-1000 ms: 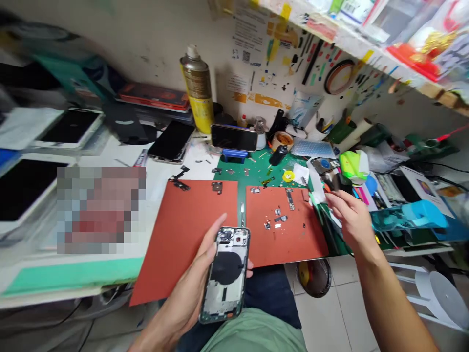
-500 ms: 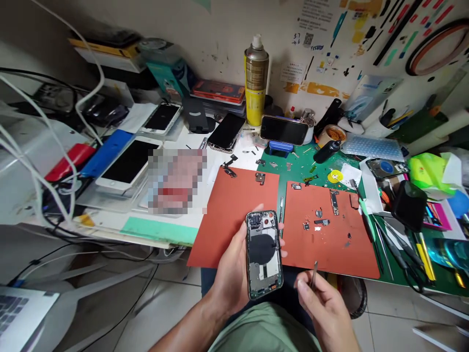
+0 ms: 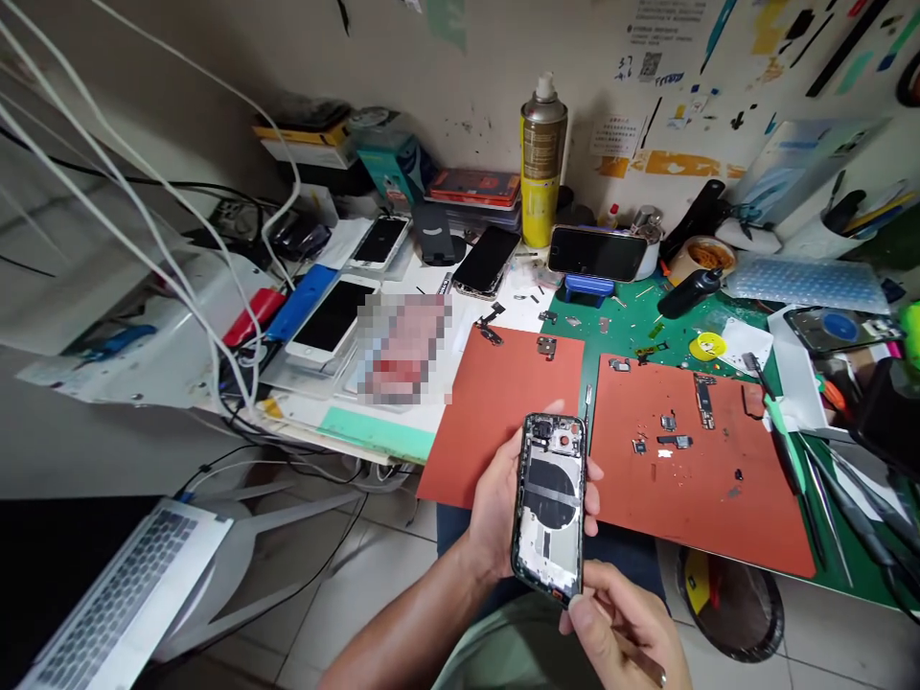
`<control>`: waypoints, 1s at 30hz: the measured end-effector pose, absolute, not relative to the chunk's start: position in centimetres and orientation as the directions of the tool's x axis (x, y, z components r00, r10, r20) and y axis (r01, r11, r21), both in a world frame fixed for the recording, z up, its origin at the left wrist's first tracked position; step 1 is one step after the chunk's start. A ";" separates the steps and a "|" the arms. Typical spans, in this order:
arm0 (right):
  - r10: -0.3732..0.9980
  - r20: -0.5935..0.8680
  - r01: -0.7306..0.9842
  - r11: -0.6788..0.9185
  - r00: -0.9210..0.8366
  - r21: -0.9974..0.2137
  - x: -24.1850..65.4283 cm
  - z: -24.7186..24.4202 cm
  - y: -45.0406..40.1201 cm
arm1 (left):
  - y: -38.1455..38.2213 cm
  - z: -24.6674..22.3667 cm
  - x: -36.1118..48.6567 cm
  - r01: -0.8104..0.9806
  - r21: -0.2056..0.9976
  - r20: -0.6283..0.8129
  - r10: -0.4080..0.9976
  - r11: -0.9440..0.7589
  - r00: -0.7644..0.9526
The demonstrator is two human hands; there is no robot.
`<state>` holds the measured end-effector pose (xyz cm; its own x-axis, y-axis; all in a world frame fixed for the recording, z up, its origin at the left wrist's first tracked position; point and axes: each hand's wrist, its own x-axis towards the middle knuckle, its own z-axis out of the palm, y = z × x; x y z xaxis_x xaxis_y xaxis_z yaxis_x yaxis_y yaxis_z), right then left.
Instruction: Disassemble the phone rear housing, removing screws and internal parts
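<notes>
My left hand (image 3: 499, 513) is wrapped around an opened phone housing (image 3: 550, 551), fingers showing past its right edge. Its inside faces up, with a black round pad in the middle and a camera module near the top left. At the housing's lower right corner, the thumb and fingers of my right hand (image 3: 622, 623) are closed on the edge. A slim metal tool (image 3: 659, 677) glints low in that same hand, mostly hidden. Both hands are in front of the table edge, above my lap.
Small phone parts lie on two red-brown mats (image 3: 503, 422), including a logic board (image 3: 705, 401). Tweezers (image 3: 826, 508) and other tools rest at the right. A spray can (image 3: 543, 163) and a propped phone (image 3: 596, 253) stand behind. A laptop (image 3: 122, 594) is at lower left.
My view has turned left. My right hand has come up to the housing's lower corner, and the metal tool now points down within the hand. The left hand still holds the housing.
</notes>
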<state>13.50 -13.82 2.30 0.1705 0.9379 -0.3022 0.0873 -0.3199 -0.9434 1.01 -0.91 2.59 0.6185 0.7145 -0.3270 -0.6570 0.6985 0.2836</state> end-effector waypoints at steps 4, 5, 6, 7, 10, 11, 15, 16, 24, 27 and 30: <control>0.939 -0.319 0.088 -0.331 0.132 -0.939 13.4 2.1 -14.1 | -0.8 2.1 1.0 -0.660 0.234 -0.304 0.698 0.714 0.648; 0.937 -0.324 0.080 -0.336 0.132 -0.938 13.3 2.1 -14.2 | -0.7 2.0 1.0 -0.657 0.229 -0.295 0.694 0.718 0.656; 0.935 -0.328 0.073 -0.339 0.134 -0.938 13.3 2.1 -14.2 | -0.7 1.8 1.0 -0.655 0.226 -0.287 0.691 0.722 0.663; 0.933 -0.331 0.068 -0.343 0.138 -0.937 13.2 2.1 -14.3 | -0.7 1.7 1.0 -0.654 0.224 -0.282 0.691 0.722 0.666; 0.933 -0.325 0.059 -0.337 0.156 -0.940 13.0 2.1 -14.3 | -0.6 1.5 1.1 -0.665 0.205 -0.272 0.694 0.718 0.666; 0.933 -0.320 0.058 -0.333 0.165 -0.941 12.9 2.2 -14.3 | -0.6 1.5 1.1 -0.668 0.197 -0.272 0.695 0.718 0.666; 0.931 -0.312 0.052 -0.326 0.188 -0.944 12.7 2.4 -14.1 | -0.5 1.4 1.2 -0.656 0.177 -0.288 0.676 0.734 0.678; 0.931 -0.312 0.050 -0.327 0.191 -0.944 12.6 2.5 -14.1 | -0.5 1.4 1.2 -0.656 0.169 -0.298 0.673 0.735 0.677; 0.938 -0.307 0.082 -0.323 0.162 -0.943 12.6 2.8 -13.6 | -0.4 1.4 1.2 -0.661 0.126 -0.346 0.658 0.739 0.669; 0.937 -0.305 0.068 -0.320 0.168 -0.945 12.5 2.9 -13.5 | -0.3 1.4 1.1 -0.645 0.103 -0.350 0.634 0.757 0.689; 0.937 -0.298 0.067 -0.315 0.183 -0.947 12.4 3.1 -13.6 | -0.2 1.3 1.2 -0.644 0.094 -0.345 0.632 0.759 0.694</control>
